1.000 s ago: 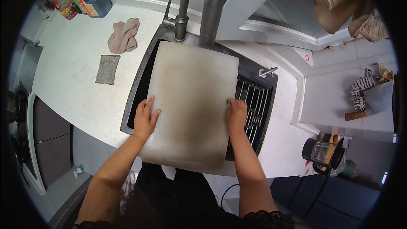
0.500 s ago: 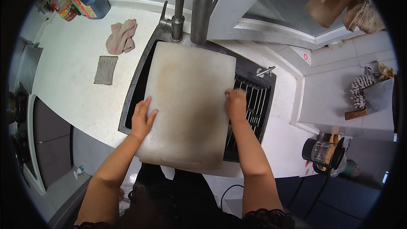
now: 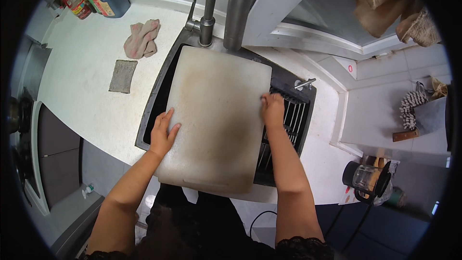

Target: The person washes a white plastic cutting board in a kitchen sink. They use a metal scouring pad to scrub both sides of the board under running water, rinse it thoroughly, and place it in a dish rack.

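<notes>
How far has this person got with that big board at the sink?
Done: the cutting board lies across the sink under the faucet. In hand: the left hand steadies it; the right hand presses its right edge. Left: brownish stains remain; no water is visible.
</notes>
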`<state>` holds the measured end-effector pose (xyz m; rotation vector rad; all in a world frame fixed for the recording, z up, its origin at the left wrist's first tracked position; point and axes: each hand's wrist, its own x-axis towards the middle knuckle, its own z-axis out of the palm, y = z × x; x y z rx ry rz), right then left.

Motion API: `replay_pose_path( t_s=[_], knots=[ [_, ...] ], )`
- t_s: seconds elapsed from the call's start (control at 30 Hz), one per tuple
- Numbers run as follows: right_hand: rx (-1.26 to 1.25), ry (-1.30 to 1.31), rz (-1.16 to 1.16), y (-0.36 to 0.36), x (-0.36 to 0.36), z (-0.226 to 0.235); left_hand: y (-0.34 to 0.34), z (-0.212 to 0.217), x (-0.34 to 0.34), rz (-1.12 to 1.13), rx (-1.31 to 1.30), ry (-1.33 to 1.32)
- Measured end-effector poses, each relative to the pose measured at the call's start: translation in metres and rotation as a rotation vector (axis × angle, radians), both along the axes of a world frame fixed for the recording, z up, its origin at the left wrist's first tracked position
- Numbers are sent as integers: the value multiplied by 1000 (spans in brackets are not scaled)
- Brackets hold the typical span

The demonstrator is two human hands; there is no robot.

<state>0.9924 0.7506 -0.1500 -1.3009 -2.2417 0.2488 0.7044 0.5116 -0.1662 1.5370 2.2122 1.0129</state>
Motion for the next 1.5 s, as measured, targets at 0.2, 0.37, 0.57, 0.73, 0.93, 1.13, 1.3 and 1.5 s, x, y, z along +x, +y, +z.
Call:
replay_pose_path(
  t_s=[0.2,0.37,0.57,0.73,0.93,1.13,1.3,1.5],
  knots=[
    [43,24,104,-20,10,-11,-2,2,-1,3,3,-41],
    [-97,-20,155,-65,15,7,-5,-1,-2,9,0,-28],
    [-4,28,-48,18,-8,1,1,4,1,-11,-7,-42],
    [-13,57,99,-45,4,-6,-4,2,-2,10,-10,-31],
    [2,11,117,-40,3,-2,-4,0,-2,-2,8,-21],
    [13,19,-42,16,-26,4,1,4,-1,-5,13,-48],
    [82,-19,284,-27,-19,-5,-3,2,-3,1,18,-32],
    [30,-7,110,-20,-39,1,-3,2,-2,10,5,-55]
  ],
)
